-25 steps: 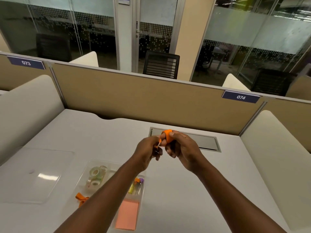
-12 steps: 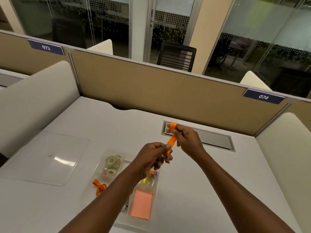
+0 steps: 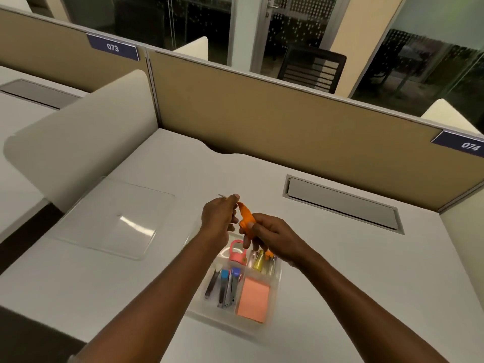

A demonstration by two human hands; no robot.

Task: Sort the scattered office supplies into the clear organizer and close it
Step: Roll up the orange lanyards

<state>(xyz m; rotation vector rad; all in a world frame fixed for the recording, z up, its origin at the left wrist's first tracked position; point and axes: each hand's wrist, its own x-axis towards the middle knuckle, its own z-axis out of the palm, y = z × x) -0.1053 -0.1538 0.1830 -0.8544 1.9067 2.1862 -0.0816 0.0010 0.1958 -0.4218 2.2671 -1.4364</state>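
Note:
Both of my hands hold an orange strap point(image 3: 246, 218) above the clear organizer point(image 3: 276, 289). My left hand point(image 3: 220, 218) pinches its upper end, where a small metal clip sticks out past my fingers. My right hand point(image 3: 269, 235) grips the coiled lower part. The organizer's compartments hold a pink ring-shaped item point(image 3: 237, 251), a peach sticky-note pad point(image 3: 254, 299), several staplers or cutters with blue ends point(image 3: 226, 286) and small yellow and orange pieces point(image 3: 262, 262). My arms hide part of the tray.
The clear lid point(image 3: 115, 218) lies flat on the white desk to the left of the organizer. A grey cable hatch point(image 3: 340, 203) is set into the desk at the back right. Tan partitions and rounded white side screens border the desk.
The view has tilted down and swung left. My hands have dropped closer to the organizer, and the orange strap, stretched out half a second ago, is bunched between them.

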